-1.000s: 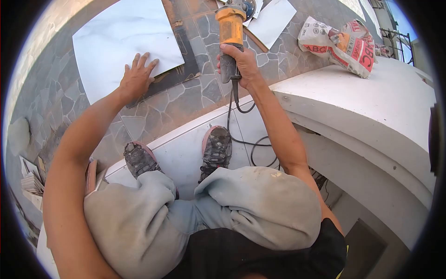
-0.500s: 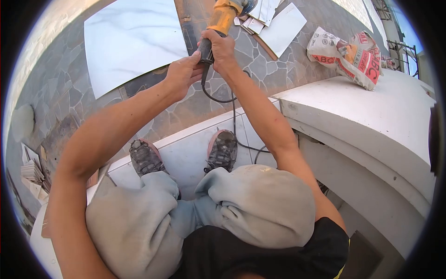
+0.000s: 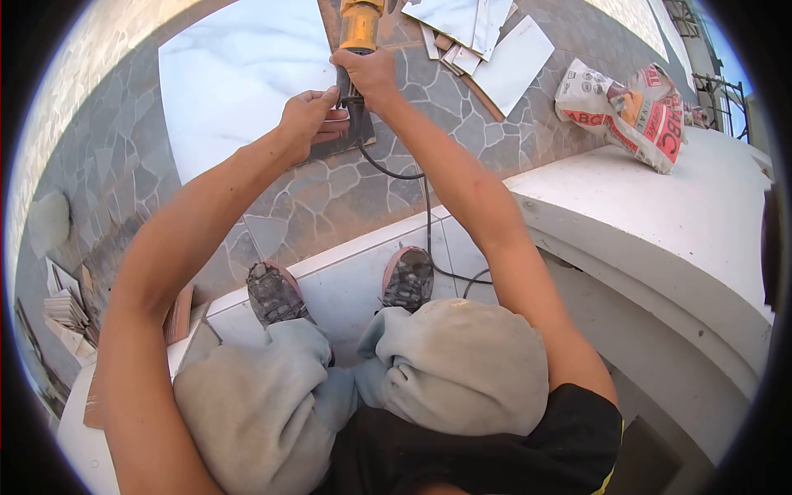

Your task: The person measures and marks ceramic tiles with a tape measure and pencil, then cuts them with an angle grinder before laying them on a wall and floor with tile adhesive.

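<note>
A yellow and black angle grinder point(image 3: 360, 31) points away from me at the top of the view, its front end cut off by the frame edge. My right hand point(image 3: 369, 76) is wrapped around its body, close to the dark rear handle. Beside that handle, on its left, is my left hand point(image 3: 307, 122), thumb tip right at the handle and the other fingers stretched out below, apart from the thumb. A black cord point(image 3: 388, 172) runs from the handle's end down past my shoes. Under and left of the grinder lies a large white marbled tile point(image 3: 247, 78).
Cut tile pieces point(image 3: 513, 66) lie stacked on the stone-patterned floor point(image 3: 330, 198). A torn ABC bag point(image 3: 631, 115) rests on a white ledge point(image 3: 594, 181) to the right. More tile offcuts point(image 3: 68, 309) stand at far left. My shoes point(image 3: 408, 276) are on a white tiled step.
The grinder and my right hand have shifted up and left in view, over the large tile's edge. My left hand has moved left and slightly down with them, its thumb now beside the handle.
</note>
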### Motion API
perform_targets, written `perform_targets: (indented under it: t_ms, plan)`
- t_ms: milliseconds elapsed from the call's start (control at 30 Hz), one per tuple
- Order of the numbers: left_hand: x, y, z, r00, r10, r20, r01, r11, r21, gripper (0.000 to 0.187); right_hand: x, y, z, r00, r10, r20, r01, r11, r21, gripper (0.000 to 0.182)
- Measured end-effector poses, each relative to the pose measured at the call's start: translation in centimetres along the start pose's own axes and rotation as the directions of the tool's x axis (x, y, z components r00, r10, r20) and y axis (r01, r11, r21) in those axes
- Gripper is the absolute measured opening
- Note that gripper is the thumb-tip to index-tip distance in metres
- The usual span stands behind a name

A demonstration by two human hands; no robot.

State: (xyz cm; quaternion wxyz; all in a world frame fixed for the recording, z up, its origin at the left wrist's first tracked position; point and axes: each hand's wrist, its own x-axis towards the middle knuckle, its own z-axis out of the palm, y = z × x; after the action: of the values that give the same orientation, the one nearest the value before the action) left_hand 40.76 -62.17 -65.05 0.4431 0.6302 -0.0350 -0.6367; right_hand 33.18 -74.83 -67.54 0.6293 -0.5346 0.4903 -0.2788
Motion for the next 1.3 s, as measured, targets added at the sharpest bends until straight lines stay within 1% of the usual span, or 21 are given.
perform_targets:
  t_ms: [33,67,100,200,233,300,333,367,400,433,500,533,600,733,833,900,933,1000,1100,1233,1300]
  plan:
    - [1.0,1.0,-1.4,1.0,0.007,0.002,-0.007,1.0,0.005,0.053,0.5,-0.2,0.1,0.998,-0.006,0.061,0.013,0.993,-0.116,0.029]
    - [2.4,2.0,-2.9,0.999,0.002,0.032,-0.009,0.979,0.203,0.059,0.9,-0.3,0.1,0.993,-0.002,0.121,0.03,0.972,-0.232,0.033]
    - [3.6,2.9,-4.4,0.998,-0.012,0.061,-0.012,0.92,0.391,0.067,1.4,0.0,0.5,0.993,-0.001,0.117,0.029,0.972,-0.232,0.033]
    - [6.2,6.5,-7.7,0.983,0.124,0.136,-0.168,0.908,0.384,0.09,1.8,1.0,2.6,0.973,0.069,0.222,-0.039,0.99,-0.137,0.045]
    - [6.7,7.5,-7.7,0.972,0.181,0.152,-0.228,0.892,0.39,0.096,1.5,0.7,3.4,0.978,0.064,0.2,-0.032,0.987,-0.157,0.046]
    - [8.9,8.6,-7.5,0.966,0.209,0.151,-0.252,0.887,0.388,0.095,1.7,1.5,4.7,0.976,0.06,0.21,-0.02,0.983,-0.185,0.049]
    - [10.3,8.9,-7.6,0.955,0.208,0.212,-0.288,0.827,0.483,0.09,1.8,1.7,4.9,0.977,0.06,0.203,-0.022,0.983,-0.185,0.049]
    - [10.9,9.1,-7.6,0.94,0.205,0.272,-0.328,0.757,0.565,0.085,1.9,1.7,5.1,0.975,0.08,0.205,-0.025,0.966,-0.259,0.051]
    - [11.3,8.4,-7.3,0.953,0.271,0.136,-0.299,0.768,0.566,0.072,1.9,1.8,5.3,0.973,0.104,0.208,-0.03,0.943,-0.333,0.054]
    - [11.6,8.2,-7.6,0.953,0.271,0.136,-0.3,0.77,0.563,0.072,1.9,1.8,5.5,0.972,0.105,0.208,-0.03,0.942,-0.336,0.054]
    - [12.6,7.5,-8.4,0.913,0.314,0.261,-0.403,0.796,0.452,0.071,2.7,2.6,5.8,0.972,0.131,0.195,-0.05,0.927,-0.371,0.058]
    - [13.2,7.2,-8.7,0.913,0.312,0.263,-0.403,0.796,0.452,0.071,2.9,3.0,6.0,0.972,0.132,0.193,-0.053,0.927,-0.371,0.058]
    - [13.0,7.3,-8.2,0.931,0.336,0.142,-0.358,0.77,0.528,0.069,3.3,3.2,6.1,0.975,0.123,0.185,-0.044,0.922,-0.385,0.058]
    - [12.4,7.6,-8.3,0.933,0.312,0.179,-0.357,0.758,0.546,0.068,3.0,2.7,6.0,0.965,0.163,0.204,-0.065,0.907,-0.416,0.058]
    - [12.7,7.6,-8.5,0.931,0.319,0.175,-0.361,0.747,0.558,0.068,3.2,3.0,6.4,0.966,0.157,0.207,-0.068,0.922,-0.381,0.058]
    - [13.3,7.5,-8.4,0.953,0.28,0.113,-0.292,0.762,0.578,0.053,3.1,3.1,6.4,0.965,0.16,0.21,-0.073,0.926,-0.371,0.058]
    - [13.4,7.4,-8.6,0.954,0.279,0.11,-0.29,0.764,0.577,0.053,3.2,3.1,6.5,0.964,0.162,0.213,-0.073,0.925,-0.372,0.058]
    - [13.3,7.4,-8.6,0.922,0.339,0.188,-0.376,0.663,0.647,0.04,3.3,3.3,6.4,0.971,0.146,0.191,-0.066,0.926,-0.371,0.058]
    - [13.3,7.3,-8.8,0.916,0.349,0.197,-0.391,0.669,0.632,0.032,3.6,3.5,6.6,0.965,0.152,0.214,-0.066,0.929,-0.364,0.059]
    - [13.5,7.3,-8.9,0.914,0.349,0.207,-0.394,0.64,0.66,0.031,3.4,2.9,6.5,0.966,0.16,0.201,-0.07,0.917,-0.392,0.059]
    - [13.5,7.3,-9.0,0.892,0.377,0.248,-0.433,0.556,0.709,0.03,3.4,2.8,6.4,0.963,0.179,0.203,-0.084,0.91,-0.406,0.06]
